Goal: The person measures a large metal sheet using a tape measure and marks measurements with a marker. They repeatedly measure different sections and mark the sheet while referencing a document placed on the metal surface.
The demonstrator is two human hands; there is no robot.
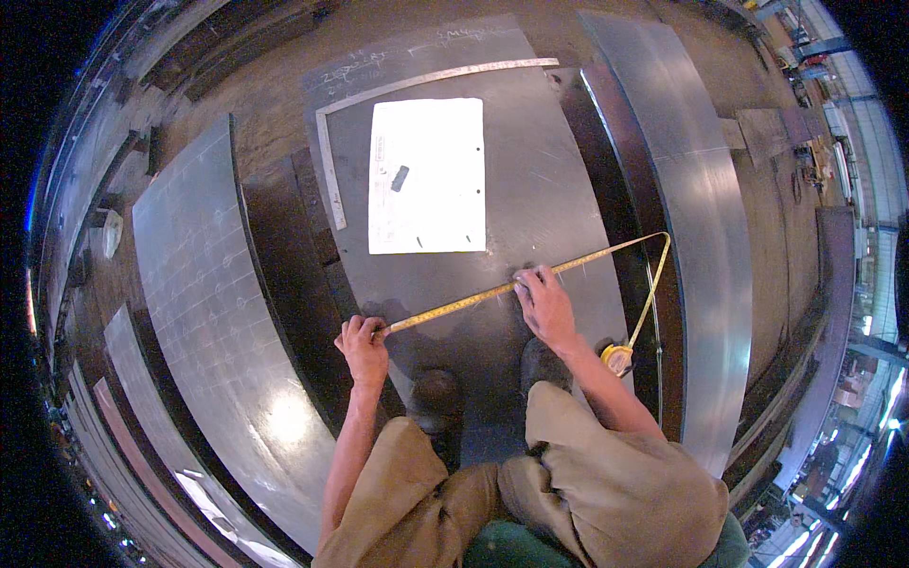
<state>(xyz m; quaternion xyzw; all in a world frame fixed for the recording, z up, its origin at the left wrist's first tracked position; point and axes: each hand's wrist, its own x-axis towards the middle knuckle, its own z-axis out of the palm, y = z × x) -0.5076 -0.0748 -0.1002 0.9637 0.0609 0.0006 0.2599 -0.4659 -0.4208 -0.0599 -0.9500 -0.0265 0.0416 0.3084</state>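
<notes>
A yellow tape measure blade (454, 306) lies stretched across a dark steel plate (540, 142). At the plate's left edge my left hand (365, 346) pinches the blade's end. My right hand (544, 303) has its fingers closed on the blade near the middle of the plate. Past the right edge the blade bends sharply and runs back to its yellow case (616, 359), which sits beside my right forearm. Farther up the plate is a white sheet of paper (426, 213) with a small dark block (401, 178) on it. A metal carpenter's square (417, 83) lies around the paper's upper left corner.
A long steel plate (691, 189) stretches along the right, with a dark gap between. To the left lies another plate (204, 237) with chalked grid lines. My boots (436, 398) are on the near part of the middle plate. Chalk writing marks its far end.
</notes>
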